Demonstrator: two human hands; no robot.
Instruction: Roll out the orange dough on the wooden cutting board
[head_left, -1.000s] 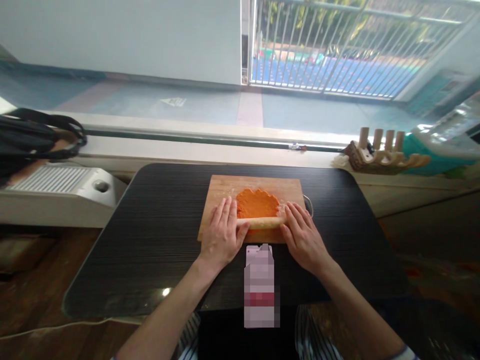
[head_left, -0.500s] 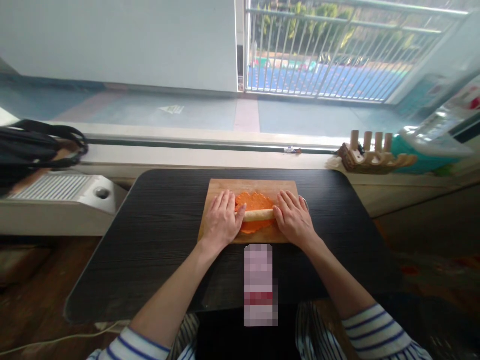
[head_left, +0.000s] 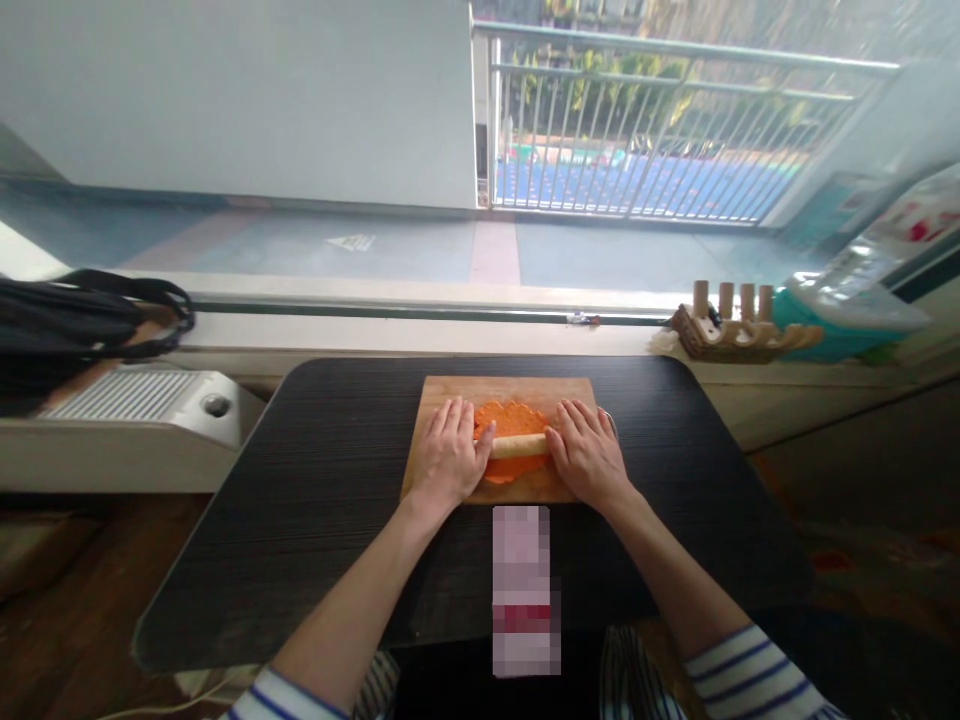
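An orange sheet of dough or clay [head_left: 511,414], uneven at its edge, lies flattened on a wooden board [head_left: 507,386]. Across it rests a pale wooden rolling pin [head_left: 519,446]. My left hand [head_left: 448,455] covers the pin's left end, palm down, with its thumb along the pin. Over the right end lies my right hand [head_left: 591,452], fingers pointing forward and thumb against the pin. Both palms hide the ends of the pin. Part of a thin round rim [head_left: 611,422] shows beside my right hand; what it belongs to is hidden.
The board is on a black table [head_left: 337,460] by a window. On the sill at right stand a wooden rack [head_left: 716,335], a teal container [head_left: 806,315] and a clear plastic bottle [head_left: 862,260]. A black bag [head_left: 67,320] sits at left above a white radiator [head_left: 142,410]. A pixelated patch covers something at the table's front.
The camera has tilted up slightly, so everything sits lower in the picture. Both hands stay on the rolling pin, which has barely shifted on the orange sheet.
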